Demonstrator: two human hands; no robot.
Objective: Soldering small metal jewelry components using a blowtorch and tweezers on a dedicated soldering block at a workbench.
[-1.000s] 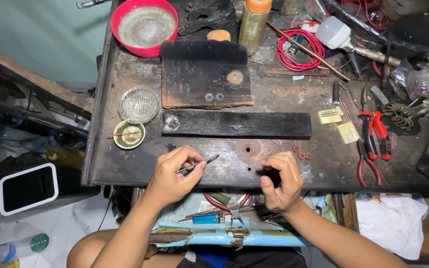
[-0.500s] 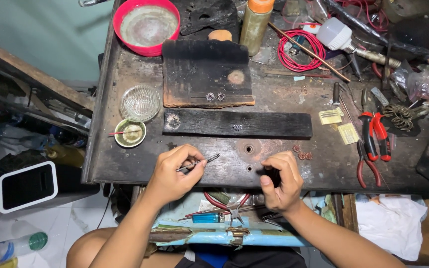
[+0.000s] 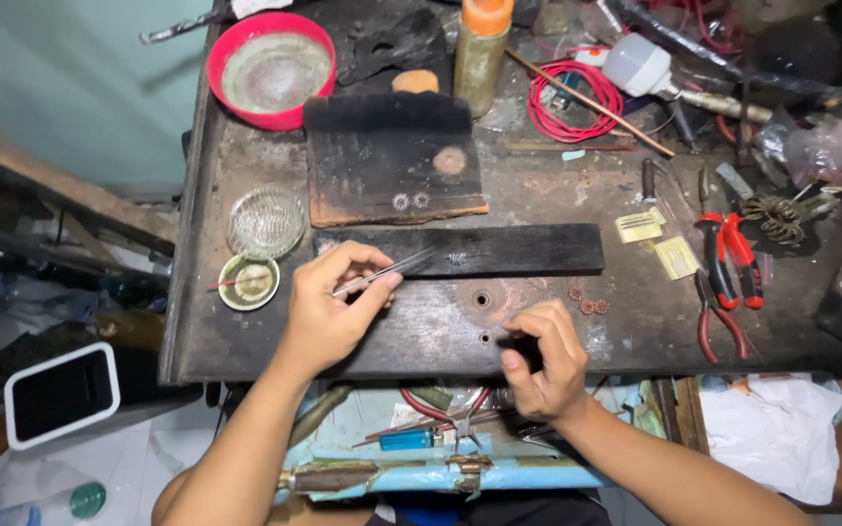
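My left hand pinches slim metal tweezers, tips pointing right toward a tiny round metal piece on a long black charred strip. My right hand rests at the near edge of the worn dark workbench, fingers curled together; I cannot tell whether something small is between them. Two small ring-shaped pieces lie on a charred block behind the strip. Small reddish rings lie right of my right hand.
A red bowl, a glass dish and a small cup sit at the left. An orange-capped bottle, red wire coil and red-handled pliers are at the back and right. A tray with tools hangs below the edge.
My left hand has raised the tweezers slightly toward the black strip. My right hand stays at the bench edge.
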